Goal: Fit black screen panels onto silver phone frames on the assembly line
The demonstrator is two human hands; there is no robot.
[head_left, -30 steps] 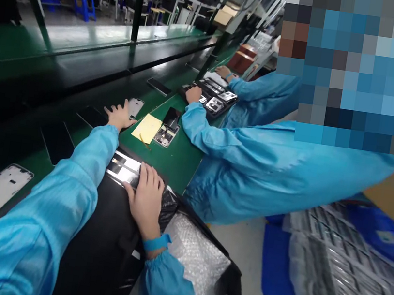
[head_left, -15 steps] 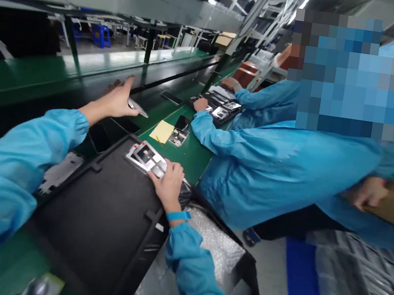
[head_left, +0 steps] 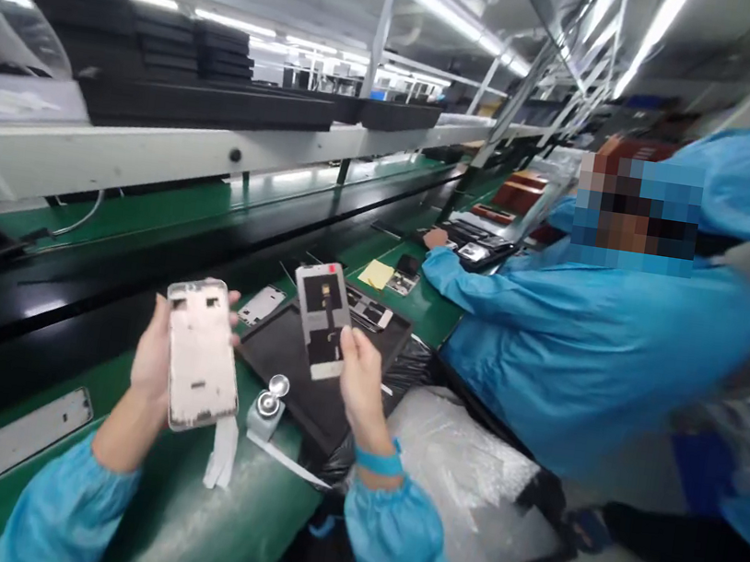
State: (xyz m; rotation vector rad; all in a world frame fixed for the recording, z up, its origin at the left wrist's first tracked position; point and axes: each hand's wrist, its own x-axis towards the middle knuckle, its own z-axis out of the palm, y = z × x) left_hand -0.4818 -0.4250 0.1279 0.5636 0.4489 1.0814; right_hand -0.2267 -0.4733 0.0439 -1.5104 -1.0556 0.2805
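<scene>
My left hand [head_left: 151, 361] is closed around a pale metal phone frame [head_left: 201, 354], held upright in front of me with its back plate facing the camera. My right hand [head_left: 360, 386] grips the lower end of a grey and black flat phone part [head_left: 322, 318], also raised above the bench. Both pieces hover over the green bench [head_left: 222, 520]. Below them lies a black tray [head_left: 306, 374] with another such part [head_left: 369, 310] at its far end. A small metal-topped bottle [head_left: 268, 406] stands between my hands.
A white strip [head_left: 223, 453] lies on the bench. More phone frames rest on the dark conveyor, one to the left [head_left: 24, 439], one beyond [head_left: 261, 304]. A co-worker in blue [head_left: 589, 348] works at the right, with a yellow pad [head_left: 377, 274] nearby. Bubble wrap [head_left: 459, 479] fills a black bin.
My left hand has come back from the conveyor with the phone frame and raised it. My right hand has lifted the flat part off the black tray. The camera has tilted up.
</scene>
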